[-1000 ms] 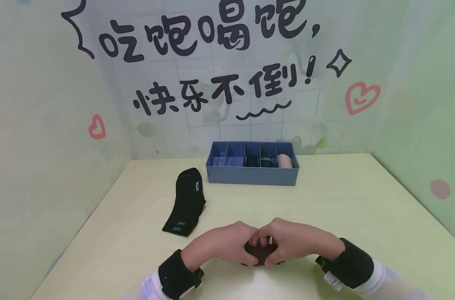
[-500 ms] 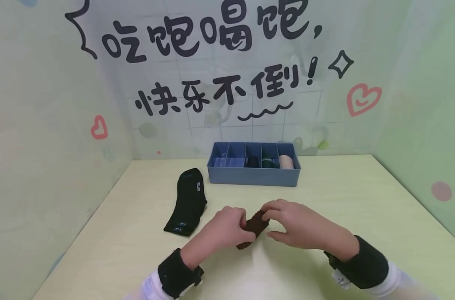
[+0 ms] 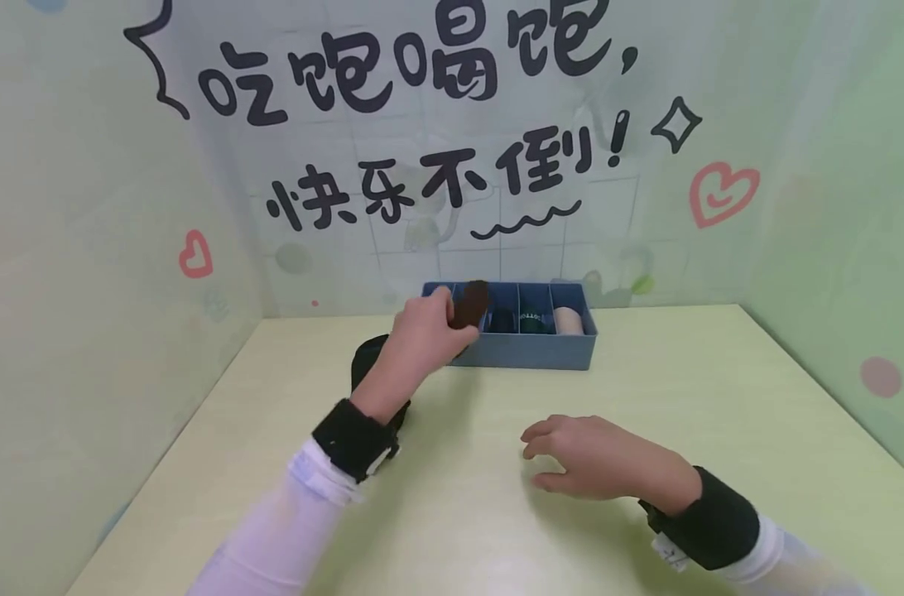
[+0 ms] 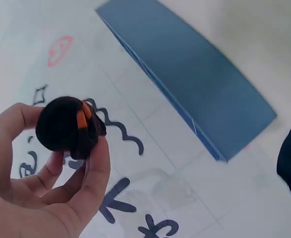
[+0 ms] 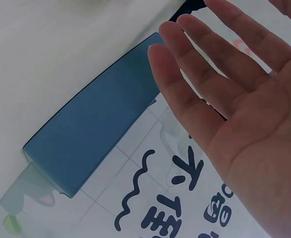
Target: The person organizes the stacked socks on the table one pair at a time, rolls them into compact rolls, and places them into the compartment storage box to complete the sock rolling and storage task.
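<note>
My left hand (image 3: pixel 422 335) pinches a rolled brown sock (image 3: pixel 471 305) between thumb and fingers, over the left part of a blue divided box (image 3: pixel 530 352). Close up in the left wrist view, the rolled sock (image 4: pixel 61 124) looks very dark with orange marks on one side. Over the table nearer me, my right hand (image 3: pixel 597 459) holds nothing, its fingers loosely extended. A black sock (image 3: pixel 368 358) lies flat on the table, partly hidden behind my left hand and wrist.
In the box's right compartments sit a black roll (image 3: pixel 501 321), a dark green roll (image 3: pixel 531 320) with lettering and a pale pink roll (image 3: pixel 568 321). The box stands near the back wall (image 3: pixel 333 273); side walls flank the pale table (image 3: pixel 452 513).
Both hands were together on the brown sock at the table's front. My right hand let go, and my left hand carried the roll forward to the box.
</note>
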{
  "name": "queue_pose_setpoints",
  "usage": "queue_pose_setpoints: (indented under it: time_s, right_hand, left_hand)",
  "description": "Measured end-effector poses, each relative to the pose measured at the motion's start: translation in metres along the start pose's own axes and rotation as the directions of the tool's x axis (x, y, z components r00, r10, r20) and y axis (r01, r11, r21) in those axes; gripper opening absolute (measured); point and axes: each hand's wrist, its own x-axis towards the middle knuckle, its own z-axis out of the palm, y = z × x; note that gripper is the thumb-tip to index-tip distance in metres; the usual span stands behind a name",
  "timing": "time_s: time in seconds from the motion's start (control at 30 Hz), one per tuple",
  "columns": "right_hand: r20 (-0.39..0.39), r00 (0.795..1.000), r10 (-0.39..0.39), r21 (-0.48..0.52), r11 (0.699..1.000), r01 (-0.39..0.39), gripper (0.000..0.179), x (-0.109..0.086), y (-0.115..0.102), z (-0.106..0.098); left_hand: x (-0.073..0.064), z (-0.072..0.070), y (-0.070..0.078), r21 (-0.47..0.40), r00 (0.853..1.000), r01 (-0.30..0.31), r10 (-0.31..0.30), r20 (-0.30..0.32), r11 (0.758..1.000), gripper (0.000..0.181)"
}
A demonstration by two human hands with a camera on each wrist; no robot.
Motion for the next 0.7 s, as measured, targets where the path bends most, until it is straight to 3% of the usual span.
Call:
queue_pose_setpoints:
  time_s: [0.13, 0.27, 0.5, 0.6, 0.7]
  right_hand:
    - [0.015, 1.0, 0.007, 0.002, 1.0, -0.007, 0.027, -0.001, -0.001, 0.002]
    - [0.019, 1.0, 0.005, -0.003, 1.0, -0.005, 0.026, 0.0, -0.002, 0.003]
    - [0.1, 0.995, 0.01, 0.032, 0.999, -0.013, 0.021, 0.001, -0.004, 0.005]
    - [0.13, 0.992, -0.001, 0.03, 1.0, -0.003, 0.018, 0.0, -0.004, 0.005]
    - [0.135, 0.99, -0.024, 0.012, 1.0, 0.023, 0.014, -0.002, -0.003, 0.005]
  left_hand:
    - [0.034, -0.008, -0.002, 0.007, 0.997, -0.04, 0.041, -0.066, 0.999, 0.025]
    - [0.061, -0.002, -0.009, 0.023, 0.994, -0.04, 0.042, -0.105, 0.999, 0.023]
    - [0.086, 0.038, -0.021, 0.072, 0.993, -0.004, 0.012, -0.113, 0.997, 0.029]
    - [0.091, 0.056, -0.023, 0.163, 0.992, -0.007, 0.028, -0.126, 0.987, 0.039]
    - [0.096, 0.073, -0.024, 0.28, 0.991, -0.008, 0.046, -0.128, 0.96, 0.048]
